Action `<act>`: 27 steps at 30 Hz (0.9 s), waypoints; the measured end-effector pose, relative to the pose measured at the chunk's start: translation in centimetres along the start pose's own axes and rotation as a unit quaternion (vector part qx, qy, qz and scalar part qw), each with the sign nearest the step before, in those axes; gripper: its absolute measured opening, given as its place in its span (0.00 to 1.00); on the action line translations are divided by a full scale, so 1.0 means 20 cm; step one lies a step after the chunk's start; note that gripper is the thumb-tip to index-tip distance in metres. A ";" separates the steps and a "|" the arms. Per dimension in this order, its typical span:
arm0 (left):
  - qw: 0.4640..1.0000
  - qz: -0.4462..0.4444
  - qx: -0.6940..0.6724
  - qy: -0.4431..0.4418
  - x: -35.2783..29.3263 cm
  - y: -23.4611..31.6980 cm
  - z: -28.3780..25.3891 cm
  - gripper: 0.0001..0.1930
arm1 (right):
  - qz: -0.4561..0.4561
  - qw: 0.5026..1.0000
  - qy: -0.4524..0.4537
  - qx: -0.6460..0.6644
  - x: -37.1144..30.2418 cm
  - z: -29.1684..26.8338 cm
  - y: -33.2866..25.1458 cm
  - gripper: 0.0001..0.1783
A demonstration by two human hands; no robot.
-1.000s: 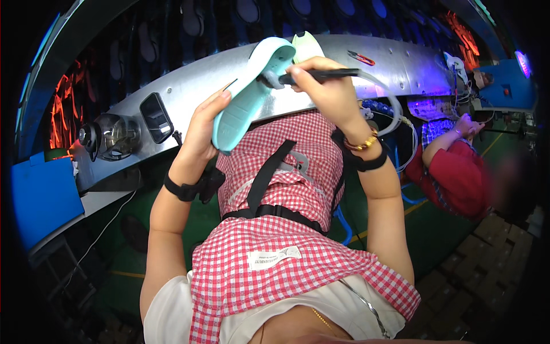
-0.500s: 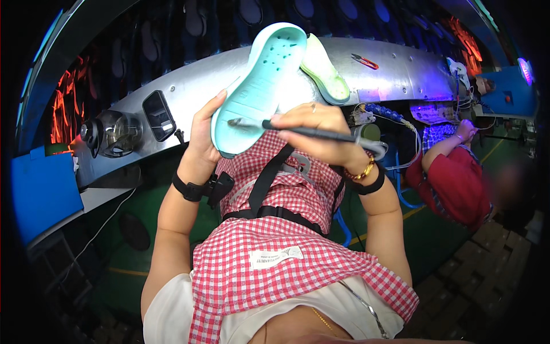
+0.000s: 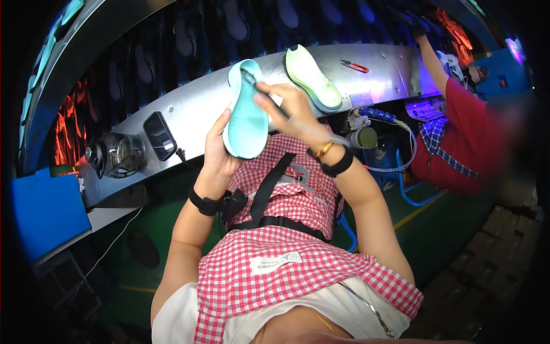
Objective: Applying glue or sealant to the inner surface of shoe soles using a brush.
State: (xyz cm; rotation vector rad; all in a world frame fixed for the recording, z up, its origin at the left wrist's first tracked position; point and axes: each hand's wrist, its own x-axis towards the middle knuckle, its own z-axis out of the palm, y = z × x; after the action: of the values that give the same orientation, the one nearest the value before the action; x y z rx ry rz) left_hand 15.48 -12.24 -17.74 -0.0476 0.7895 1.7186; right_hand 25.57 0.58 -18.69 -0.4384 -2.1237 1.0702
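Turquoise sole is held up in front of the body, over the near edge of the metal bench, its hollow face turned upward. The left hand grasps it along its left edge near the close end, thumb laid up the side. The right hand is closed around a dark-handled brush, whose tip is at the far end of the hollow; whether it presses on the surface, I cannot tell, as the hand is blurred.

On the bench, a pale green sole lies just beyond the right hand, with red-handled snips to its right. A black phone and a glass pot stand to the left.

As for writing, the red checked apron bears a white label with small dark print, upside down in this view. A sheet of paper under purple light also carries print, too small to read. Beside it, a co-worker in red reaches toward the back.
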 end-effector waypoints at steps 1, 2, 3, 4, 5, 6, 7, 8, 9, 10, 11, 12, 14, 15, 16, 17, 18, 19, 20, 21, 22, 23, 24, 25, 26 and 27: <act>1.000 0.002 0.000 0.004 0.01 0.00 -0.01 0.22 | -0.034 0.998 0.010 -0.042 -0.02 0.04 -0.02 0.18; 1.000 0.013 0.011 0.018 0.01 0.01 -0.02 0.22 | -0.079 0.993 0.009 -0.086 -0.05 0.07 -0.04 0.20; 1.000 0.002 -0.001 0.011 0.01 0.01 -0.02 0.22 | -0.085 0.992 0.009 -0.093 -0.06 0.08 -0.05 0.21; 1.000 -0.004 0.012 0.003 0.02 0.02 -0.03 0.22 | -0.075 0.993 0.023 -0.089 -0.07 0.09 -0.06 0.21; 1.000 -0.012 0.024 -0.007 0.01 0.02 -0.03 0.21 | -0.083 0.992 0.031 -0.094 -0.08 0.09 -0.07 0.21; 1.000 -0.010 0.025 -0.004 0.01 0.03 -0.04 0.21 | -0.090 0.990 0.038 -0.099 -0.08 0.09 -0.08 0.21; 0.999 -0.010 0.029 -0.017 0.02 0.03 -0.04 0.21 | -0.089 0.990 0.038 -0.099 -0.09 0.08 -0.09 0.21; 0.999 -0.010 0.033 -0.030 0.02 0.03 -0.04 0.21 | -0.090 0.991 0.039 -0.089 -0.09 0.08 -0.10 0.21; 0.999 -0.010 0.033 -0.031 0.02 0.04 -0.05 0.21 | -0.092 0.992 0.040 -0.081 -0.10 0.07 -0.11 0.21; 0.999 -0.007 0.032 -0.029 0.02 0.04 -0.05 0.21 | -0.094 0.991 0.039 -0.083 -0.11 0.07 -0.12 0.21; 0.999 0.001 0.032 -0.031 0.03 0.04 -0.06 0.21 | -0.095 0.992 0.040 -0.075 -0.13 0.07 -0.14 0.21; 0.999 -0.005 0.031 -0.027 0.04 0.05 -0.07 0.21 | -0.111 0.990 0.023 -0.080 -0.14 0.07 -0.15 0.20; 0.999 -0.024 0.021 -0.027 0.05 0.06 -0.09 0.20 | -0.099 0.993 0.043 -0.050 -0.16 0.05 -0.17 0.19; 0.999 -0.026 0.036 -0.004 0.05 0.07 -0.10 0.20 | -0.090 0.996 0.009 -0.021 -0.17 0.04 -0.19 0.18; 0.999 -0.014 0.038 -0.015 0.06 0.09 -0.11 0.20 | -0.059 0.998 -0.003 0.017 -0.18 0.03 -0.21 0.18; 0.999 -0.013 0.032 -0.031 0.06 0.10 -0.12 0.20 | -0.096 0.992 -0.052 0.061 -0.19 0.02 -0.23 0.17; 0.999 -0.003 0.040 -0.011 0.06 0.12 -0.13 0.20 | -0.146 0.987 -0.061 0.027 -0.20 0.01 -0.26 0.15; 0.999 -0.006 0.041 -0.033 0.06 0.13 -0.13 0.21 | -0.104 0.990 -0.066 0.073 -0.18 -0.02 -0.26 0.16; 0.997 -0.016 0.024 -0.075 0.05 0.15 -0.13 0.21 | -0.078 0.985 -0.113 0.100 -0.17 -0.06 -0.25 0.16; 0.998 -0.025 0.024 -0.058 0.03 0.16 -0.12 0.21 | 0.056 0.961 -0.174 0.209 -0.16 -0.13 -0.24 0.15; 0.999 -0.035 0.029 -0.030 0.01 0.17 -0.11 0.22 | 0.120 0.924 -0.180 0.316 -0.15 -0.18 -0.23 0.15; 0.999 -0.031 0.008 -0.034 -0.01 0.18 -0.09 0.24 | 0.115 0.901 -0.165 0.385 -0.13 -0.24 -0.21 0.17; 0.999 -0.018 0.017 -0.021 -0.03 0.20 -0.07 0.24 | 0.089 0.903 -0.131 0.399 -0.13 -0.30 -0.19 0.20; 0.999 -0.024 0.012 -0.033 -0.05 0.22 -0.05 0.24 | 0.088 0.878 -0.085 0.463 -0.13 -0.36 -0.16 0.22; 0.999 -0.023 0.015 -0.022 -0.07 0.24 -0.03 0.24 | 0.120 0.839 -0.026 0.530 -0.14 -0.40 -0.15 0.24; 0.999 -0.028 -0.002 -0.047 -0.08 0.26 -0.01 0.24 | 0.109 0.810 0.037 0.575 -0.15 -0.44 -0.12 0.24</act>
State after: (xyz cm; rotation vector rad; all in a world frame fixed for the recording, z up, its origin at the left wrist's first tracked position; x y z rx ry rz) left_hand 11.30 -14.18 -14.67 0.0085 0.7095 1.6571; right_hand 34.04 2.28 -14.45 -0.0995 -1.0155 2.1550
